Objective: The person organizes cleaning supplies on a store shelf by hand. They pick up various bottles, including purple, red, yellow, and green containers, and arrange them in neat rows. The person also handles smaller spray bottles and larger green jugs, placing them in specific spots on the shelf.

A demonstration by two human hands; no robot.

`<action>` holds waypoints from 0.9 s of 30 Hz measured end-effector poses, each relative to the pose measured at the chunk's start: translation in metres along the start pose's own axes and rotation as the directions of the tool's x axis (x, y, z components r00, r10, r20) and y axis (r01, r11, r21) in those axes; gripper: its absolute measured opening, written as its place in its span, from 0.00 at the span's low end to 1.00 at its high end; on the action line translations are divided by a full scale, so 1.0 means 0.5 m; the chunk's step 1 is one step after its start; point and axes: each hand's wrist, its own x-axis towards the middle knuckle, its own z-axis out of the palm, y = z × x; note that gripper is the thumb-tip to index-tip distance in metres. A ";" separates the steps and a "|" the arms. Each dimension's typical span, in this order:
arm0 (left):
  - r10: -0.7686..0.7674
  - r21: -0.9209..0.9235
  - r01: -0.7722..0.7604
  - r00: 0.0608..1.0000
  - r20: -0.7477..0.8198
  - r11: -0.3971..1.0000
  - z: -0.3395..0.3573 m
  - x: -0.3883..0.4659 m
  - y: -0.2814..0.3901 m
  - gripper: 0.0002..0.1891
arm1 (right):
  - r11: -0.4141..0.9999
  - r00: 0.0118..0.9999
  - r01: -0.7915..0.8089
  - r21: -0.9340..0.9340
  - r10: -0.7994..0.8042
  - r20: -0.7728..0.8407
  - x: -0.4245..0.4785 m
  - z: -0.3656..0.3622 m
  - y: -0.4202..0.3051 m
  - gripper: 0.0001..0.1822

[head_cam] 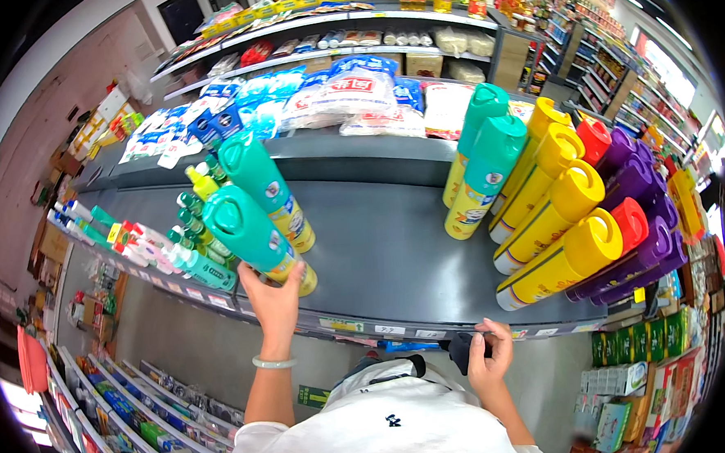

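My left hand grips the lower part of an aerosol spray can with a teal cap and yellow base, standing on the dark grey shelf. Just behind it stands a matching teal-capped can. My right hand is at the shelf's front edge, fingers curled around a black cloth-like item; its exact kind is unclear. Right of the bare shelf stretch stand two more teal-capped cans. Beside them is a row of yellow aerosol cans.
Red-capped cans and purple cans stand at the far right. Small green bottles and pump bottles line the left. Bagged goods lie on the ledge behind. Price tags run along the front edge.
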 end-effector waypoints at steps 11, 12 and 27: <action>0.265 -0.134 -0.256 0.594 0.759 0.957 0.274 -0.077 0.072 0.43 | 1.000 0.998 0.025 0.015 -0.024 -0.054 0.006 -0.001 -0.023 0.18; 0.300 -0.100 -0.365 0.547 0.781 0.926 0.293 -0.076 0.094 0.42 | 1.000 0.998 0.021 0.012 -0.020 -0.057 0.007 -0.001 -0.027 0.18; 0.255 -0.099 -0.249 0.739 0.623 0.963 0.430 -0.113 0.083 0.39 | 0.998 0.999 -0.026 -0.052 0.024 -0.047 -0.009 0.000 -0.023 0.17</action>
